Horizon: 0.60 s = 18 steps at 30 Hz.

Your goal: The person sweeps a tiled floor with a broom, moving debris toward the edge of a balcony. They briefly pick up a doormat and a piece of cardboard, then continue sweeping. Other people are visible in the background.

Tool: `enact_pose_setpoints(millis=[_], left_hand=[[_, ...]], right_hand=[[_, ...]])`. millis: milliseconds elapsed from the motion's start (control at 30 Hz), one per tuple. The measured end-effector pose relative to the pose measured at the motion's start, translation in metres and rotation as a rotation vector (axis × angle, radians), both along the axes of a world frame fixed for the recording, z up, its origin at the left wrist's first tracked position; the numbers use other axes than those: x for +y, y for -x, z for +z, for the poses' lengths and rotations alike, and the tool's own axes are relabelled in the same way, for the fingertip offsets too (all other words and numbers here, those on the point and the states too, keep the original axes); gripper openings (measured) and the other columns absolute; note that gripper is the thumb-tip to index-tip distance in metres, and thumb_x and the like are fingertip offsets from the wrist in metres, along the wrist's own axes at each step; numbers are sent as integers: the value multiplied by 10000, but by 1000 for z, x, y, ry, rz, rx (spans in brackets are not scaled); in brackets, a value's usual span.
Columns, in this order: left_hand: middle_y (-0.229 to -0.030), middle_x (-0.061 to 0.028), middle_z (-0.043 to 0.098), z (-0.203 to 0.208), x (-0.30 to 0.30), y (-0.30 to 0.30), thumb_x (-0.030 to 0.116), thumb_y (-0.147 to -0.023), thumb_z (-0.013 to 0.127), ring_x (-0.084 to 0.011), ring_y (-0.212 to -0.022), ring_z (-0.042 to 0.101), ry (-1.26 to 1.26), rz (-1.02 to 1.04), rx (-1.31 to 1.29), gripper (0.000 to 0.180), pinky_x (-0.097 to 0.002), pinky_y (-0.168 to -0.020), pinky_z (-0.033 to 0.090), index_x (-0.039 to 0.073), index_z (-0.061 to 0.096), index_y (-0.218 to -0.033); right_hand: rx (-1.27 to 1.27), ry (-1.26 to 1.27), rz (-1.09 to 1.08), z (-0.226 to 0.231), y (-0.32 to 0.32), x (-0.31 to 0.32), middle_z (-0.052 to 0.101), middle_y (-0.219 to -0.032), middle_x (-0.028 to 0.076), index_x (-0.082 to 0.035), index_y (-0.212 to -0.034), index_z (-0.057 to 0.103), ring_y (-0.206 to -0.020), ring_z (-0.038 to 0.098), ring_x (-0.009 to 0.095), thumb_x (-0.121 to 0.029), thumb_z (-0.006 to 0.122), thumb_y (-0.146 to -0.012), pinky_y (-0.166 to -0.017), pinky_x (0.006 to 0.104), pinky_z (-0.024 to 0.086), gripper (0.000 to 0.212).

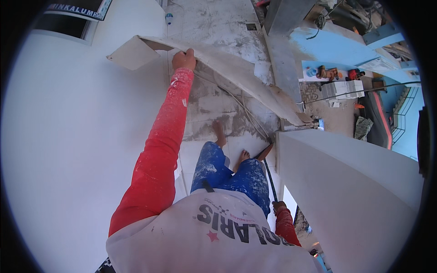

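Note:
My left hand [184, 59] is stretched far forward, its fingers closed on the near edge of a long, dusty off-white sheet [227, 68]. That sheet looks stiff, with a bent flap at its left end. It slants from the white wall at left down to the right; its material I cannot tell. Low at my right side, my right hand [279, 207] is wrapped round a long dark handle [270, 177]. The handle runs down to a reddish-brown flat head [264, 152] near my right foot, partly in shadow.
Thin cables [243, 107] trail over the dust-smeared tiled floor [207, 116] beneath the sheet. White walls rise at left [82, 136] and right [341, 182]. Beyond a ledge [284, 68] at right lies a lower yard with stacked white blocks [344, 89]. A small bottle [169, 18] stands farther ahead.

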<state>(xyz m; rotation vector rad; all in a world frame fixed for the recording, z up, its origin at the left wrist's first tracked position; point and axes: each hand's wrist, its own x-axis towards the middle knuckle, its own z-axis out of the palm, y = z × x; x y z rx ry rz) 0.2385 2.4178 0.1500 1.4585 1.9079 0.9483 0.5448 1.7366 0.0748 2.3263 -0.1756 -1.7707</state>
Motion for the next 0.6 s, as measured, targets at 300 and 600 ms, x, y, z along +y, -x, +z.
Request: enact_pose_setpoints(millis=[300, 600], left_hand=[[-825, -251, 657, 120, 114, -33, 367, -792, 508, -410, -841, 639, 32, -46, 112, 428, -462, -786, 494, -26, 678, -784], [-904, -226, 660, 183, 225, -68, 353, -813, 490, -393, -867, 634, -21, -303, 271, 397, -460, -804, 496, 2, 674, -846]], right_hand=[[-126, 35, 142, 55, -2, 134, 501, -547, 45, -34, -764, 580, -427, 461, 171, -317, 588, -897, -412, 341, 368, 312], [-134, -14, -86, 88, 28, 242, 473, -533, 18, -57, -712, 539, -401, 423, 146, -302, 589, -896, -392, 332, 337, 310]])
